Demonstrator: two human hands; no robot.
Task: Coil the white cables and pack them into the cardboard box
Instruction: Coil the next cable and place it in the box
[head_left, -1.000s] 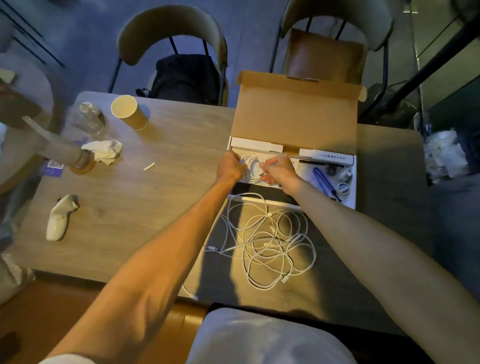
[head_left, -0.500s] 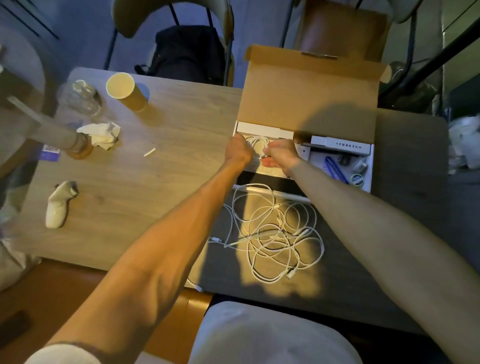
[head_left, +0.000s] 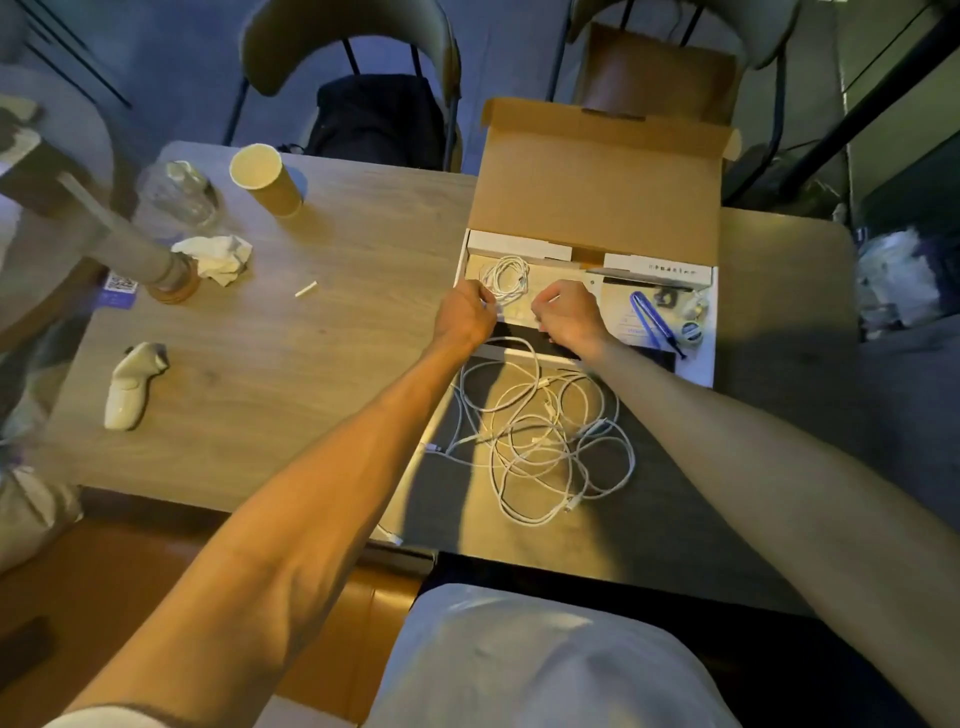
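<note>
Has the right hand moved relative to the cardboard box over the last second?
Yes. The right hand has drawn back toward the person, off the coiled cable to the near edge of the cardboard box.

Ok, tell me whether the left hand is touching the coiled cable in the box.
Cannot tell. In the head view the left hand sits at the near edge of the coiled cable, its curled fingers hiding any contact.

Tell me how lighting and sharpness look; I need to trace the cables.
Head view: a warm patch lights the loose cables, arm shadows flank it; the table is dim on the right; the coiled cable in the cardboard box is clear, the left hand and right hand slightly soft.
</note>
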